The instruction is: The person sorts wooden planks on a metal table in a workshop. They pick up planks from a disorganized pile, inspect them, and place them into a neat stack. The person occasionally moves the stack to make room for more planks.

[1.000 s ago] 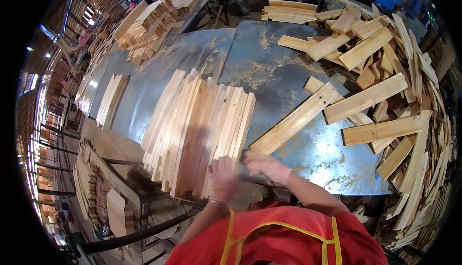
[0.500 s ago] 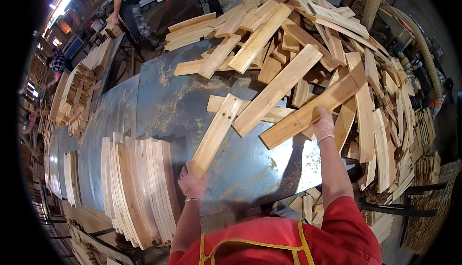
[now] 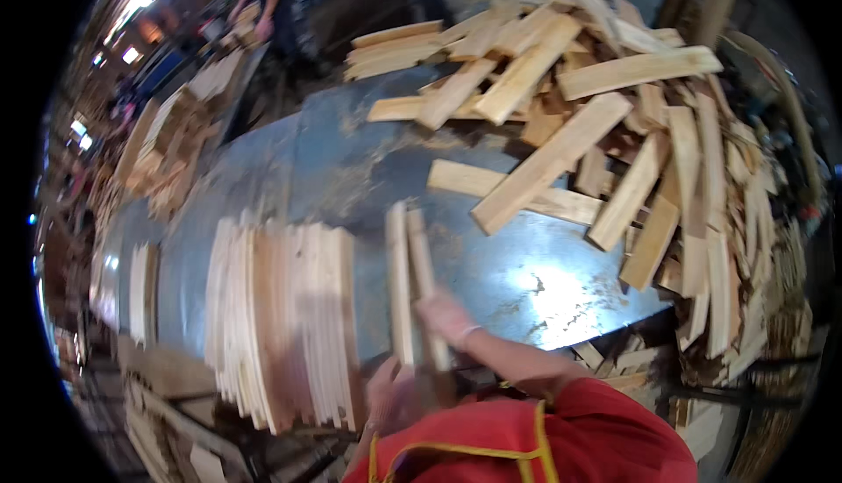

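In the head view, two narrow boards are found at the hands, on the near part of the table [image 3: 351,167]. The right board [image 3: 424,255] appears to be gripped by the right hand [image 3: 445,318], with the fingers closed at its side. The left board [image 3: 400,281] has its near end met by the left hand [image 3: 390,395], but that hand is blurred, and whether the board is grasped or only pushed cannot be told. Both boards seem to be stood on edge, close together at their far ends and spread at the near ends.

As far as can be judged, a good part is done: a row of boards [image 3: 281,316] is packed on edge just left of the left hand, and a smaller bundle [image 3: 143,292] is stood farther left. The two boards at the hands are not yet joined to the row, from which they are parted by a strip of table. Much seems to be left: a heap of boards [image 3: 596,123] is spread loosely beyond and to the right of the right hand, with pieces crossed at all angles.
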`<state>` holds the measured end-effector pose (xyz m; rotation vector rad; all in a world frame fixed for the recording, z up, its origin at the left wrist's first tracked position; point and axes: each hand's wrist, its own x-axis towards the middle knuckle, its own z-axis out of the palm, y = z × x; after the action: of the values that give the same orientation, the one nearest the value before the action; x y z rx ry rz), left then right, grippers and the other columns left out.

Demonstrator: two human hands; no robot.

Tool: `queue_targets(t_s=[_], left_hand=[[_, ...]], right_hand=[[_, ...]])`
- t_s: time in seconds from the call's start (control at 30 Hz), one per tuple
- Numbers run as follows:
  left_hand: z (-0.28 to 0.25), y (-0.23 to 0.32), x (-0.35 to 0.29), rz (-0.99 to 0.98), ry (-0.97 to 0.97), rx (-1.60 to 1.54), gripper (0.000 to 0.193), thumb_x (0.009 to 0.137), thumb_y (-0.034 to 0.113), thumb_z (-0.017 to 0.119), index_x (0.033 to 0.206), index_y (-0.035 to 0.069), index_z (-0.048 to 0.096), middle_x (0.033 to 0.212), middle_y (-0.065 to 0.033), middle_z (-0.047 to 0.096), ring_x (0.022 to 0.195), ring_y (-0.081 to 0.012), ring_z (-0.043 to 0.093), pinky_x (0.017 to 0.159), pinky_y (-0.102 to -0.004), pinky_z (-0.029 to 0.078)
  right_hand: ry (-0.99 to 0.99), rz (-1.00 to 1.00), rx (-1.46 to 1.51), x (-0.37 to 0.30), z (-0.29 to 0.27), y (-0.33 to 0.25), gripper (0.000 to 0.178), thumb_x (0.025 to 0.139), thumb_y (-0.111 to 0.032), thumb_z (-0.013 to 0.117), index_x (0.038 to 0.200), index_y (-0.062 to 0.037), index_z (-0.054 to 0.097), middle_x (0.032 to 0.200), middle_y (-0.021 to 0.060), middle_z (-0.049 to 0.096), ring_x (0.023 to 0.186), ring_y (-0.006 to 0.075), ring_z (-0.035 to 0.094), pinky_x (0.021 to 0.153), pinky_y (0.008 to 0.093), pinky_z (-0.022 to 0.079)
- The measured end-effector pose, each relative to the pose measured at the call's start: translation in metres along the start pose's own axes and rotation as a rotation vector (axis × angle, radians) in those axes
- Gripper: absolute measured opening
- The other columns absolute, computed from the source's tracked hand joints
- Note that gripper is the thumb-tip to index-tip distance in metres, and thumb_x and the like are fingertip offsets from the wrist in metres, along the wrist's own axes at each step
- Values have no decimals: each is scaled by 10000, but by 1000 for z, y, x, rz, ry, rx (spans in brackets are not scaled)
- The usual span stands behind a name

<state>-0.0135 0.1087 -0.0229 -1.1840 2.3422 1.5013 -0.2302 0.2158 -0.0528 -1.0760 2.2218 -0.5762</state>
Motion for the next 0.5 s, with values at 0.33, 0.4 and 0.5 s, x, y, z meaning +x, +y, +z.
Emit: queue_targets(t_s=[0.33,0.4,0.5], left_hand=[[-56,-28,13,540,387,616,896,722,326,815,1478,-39,503,1506,-285,502,1403,-459,465,1162,-538,381],[-54,0,27,582,232,555,903,668,277,816,1452,-47,507,1473,-286,516,1358,-486,487,1141,-546,389],[-25,20,63,679,198,638,958,641,260,838,1478,-52,492,1488,-303,510,1364,-494,490,1155,-541,392]], right_hand=[[-9,5,1082,-2,-12,-54,771,959,-342,727,1596,-23,435,1590,193,530,1420,263,535,1148,347,437],[142,54,956,-54,-68,-7,751,981,-371,710,1601,-44,439,1605,187,522,1449,266,520,1174,359,424],[608,196,538,-136,-133,119,660,991,-377,675,1518,-15,511,1494,220,599,1376,344,575,1159,409,443]])
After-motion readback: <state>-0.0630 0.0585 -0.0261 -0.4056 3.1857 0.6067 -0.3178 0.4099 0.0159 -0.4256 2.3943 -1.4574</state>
